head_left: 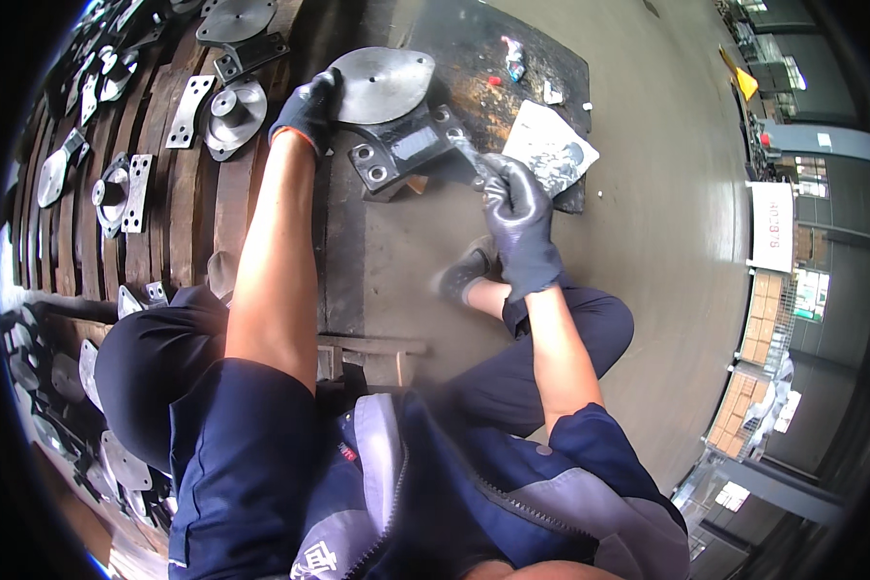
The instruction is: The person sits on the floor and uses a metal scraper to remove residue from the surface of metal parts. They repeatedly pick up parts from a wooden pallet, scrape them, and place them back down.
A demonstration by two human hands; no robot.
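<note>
- Upper centre: left hand (309,111) grips the metal plate (382,87); steadiness helps.
- Rightward: right hand (520,213) closed round a blurred tool (468,155); light pressure seems best.

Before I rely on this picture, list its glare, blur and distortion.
Head view: fisheye distortion bows the racking at right, with black corners; head view: sheen on the gloved right hand and metal plate; head view: the shoe looks blurred.

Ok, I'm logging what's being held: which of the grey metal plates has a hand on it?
The plate near top centre: the left hand grips its left edge. The similar plates farther left lie over wooden slats, untouched.
</note>
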